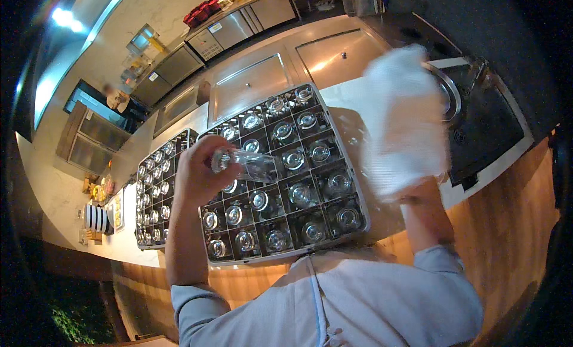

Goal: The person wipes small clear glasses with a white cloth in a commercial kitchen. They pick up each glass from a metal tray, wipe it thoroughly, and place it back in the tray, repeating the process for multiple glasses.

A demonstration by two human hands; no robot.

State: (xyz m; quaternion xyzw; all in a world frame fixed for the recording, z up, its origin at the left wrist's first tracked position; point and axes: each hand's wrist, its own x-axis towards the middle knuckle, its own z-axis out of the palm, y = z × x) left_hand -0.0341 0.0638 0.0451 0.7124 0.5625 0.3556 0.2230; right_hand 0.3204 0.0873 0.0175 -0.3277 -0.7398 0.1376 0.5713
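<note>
A clear drinking glass [255,165] lies tilted on its side in my left hand [209,168], its base between my fingers and its other end pointing right. Below it stands a dark compartmented glass rack [353,168] with a light rim, and most visible cells hold a clear glass. A white cloth [405,118], blurred, covers my right hand and hangs over the counter to the right of the rack. The fingers under the cloth are hidden; only the wrist shows below.
A second glass rack [154,181] stands to the left. On the far right are a black sink [485,123] and a faucet [479,73]. Metal lids [250,85] lie behind the racks. A person [118,100] stands far back at the left.
</note>
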